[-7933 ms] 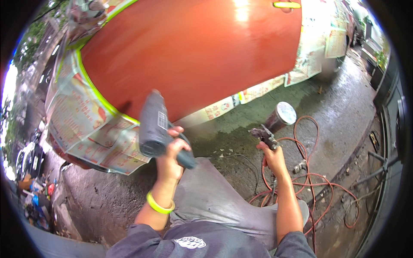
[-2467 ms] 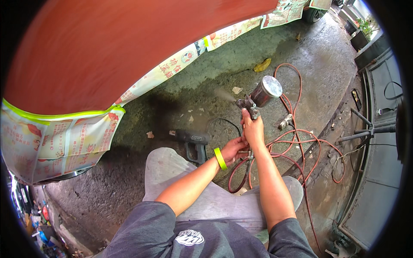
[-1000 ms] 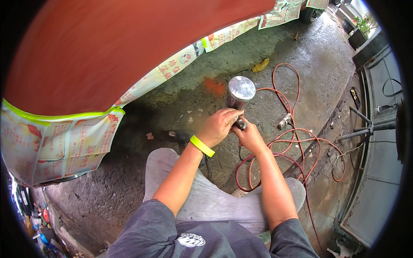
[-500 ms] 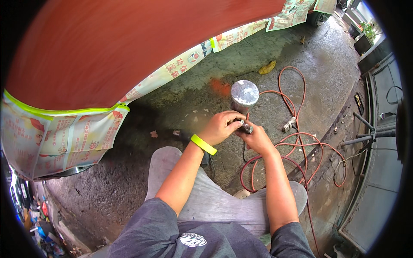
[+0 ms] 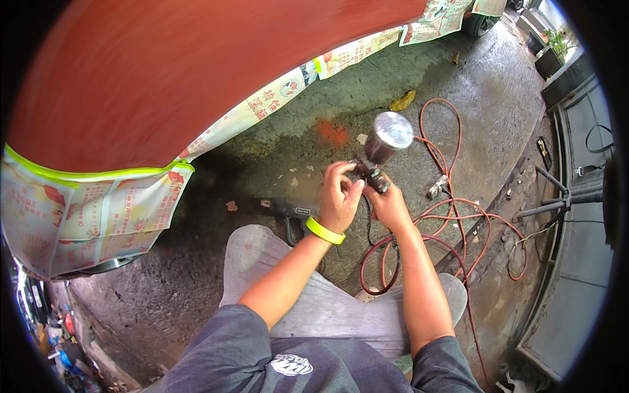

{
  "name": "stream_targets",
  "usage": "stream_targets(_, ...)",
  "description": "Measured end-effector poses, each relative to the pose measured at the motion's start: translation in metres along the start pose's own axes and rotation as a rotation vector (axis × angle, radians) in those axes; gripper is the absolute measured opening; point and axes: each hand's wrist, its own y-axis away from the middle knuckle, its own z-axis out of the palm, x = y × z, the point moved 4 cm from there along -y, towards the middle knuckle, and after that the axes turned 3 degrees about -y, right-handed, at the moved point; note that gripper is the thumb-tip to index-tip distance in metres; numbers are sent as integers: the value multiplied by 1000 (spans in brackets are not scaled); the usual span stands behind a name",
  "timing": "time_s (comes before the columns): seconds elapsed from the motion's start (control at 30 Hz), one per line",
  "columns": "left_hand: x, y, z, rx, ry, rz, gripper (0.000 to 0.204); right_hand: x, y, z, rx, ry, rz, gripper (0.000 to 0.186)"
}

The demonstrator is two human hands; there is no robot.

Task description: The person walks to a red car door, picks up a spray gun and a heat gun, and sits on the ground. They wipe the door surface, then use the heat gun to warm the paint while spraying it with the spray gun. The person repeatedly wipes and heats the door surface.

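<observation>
Between my hands is a dark spray gun (image 5: 373,178) with a shiny metal cup (image 5: 393,131) on top, tilted a little to the right. My right hand (image 5: 389,205) is closed around the gun's lower part, which its fingers partly hide. My left hand (image 5: 339,196), with a neon-yellow band (image 5: 325,232) at the wrist, has fingers curled against the gun's left side; what exactly the fingertips pinch is hard to make out. A dark red hose (image 5: 367,261) loops below my right hand.
A red-brown car panel (image 5: 196,72), edged with masking paper (image 5: 118,213) and yellow-green tape, rises at left and ahead. On the wet floor lie a black pistol-shaped tool (image 5: 285,209), a coiled orange-red hose (image 5: 458,203) and a yellow leaf (image 5: 402,101). Dark stand legs (image 5: 563,196) are at right.
The spray gun has turned, its cup swinging right and its body coming into view. My left hand has shifted slightly right and lower, uncovering more of the black tool.
</observation>
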Motion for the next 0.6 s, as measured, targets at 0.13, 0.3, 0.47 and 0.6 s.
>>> stream_targets(0.13,-78,67,41,-259,329,-751,27,15,-15,-2,185,-162,52,31)
stream_targets(0.3,-82,97,73,-603,743,-924,24,24,-20,-8,301,-215,51,36)
stream_targets(0.47,-84,92,76,-626,820,-858,27,22,-20,-9,336,-239,44,51)
stream_targets(0.6,-93,93,75,-622,803,-870,25,20,-18,-4,331,-201,79,52)
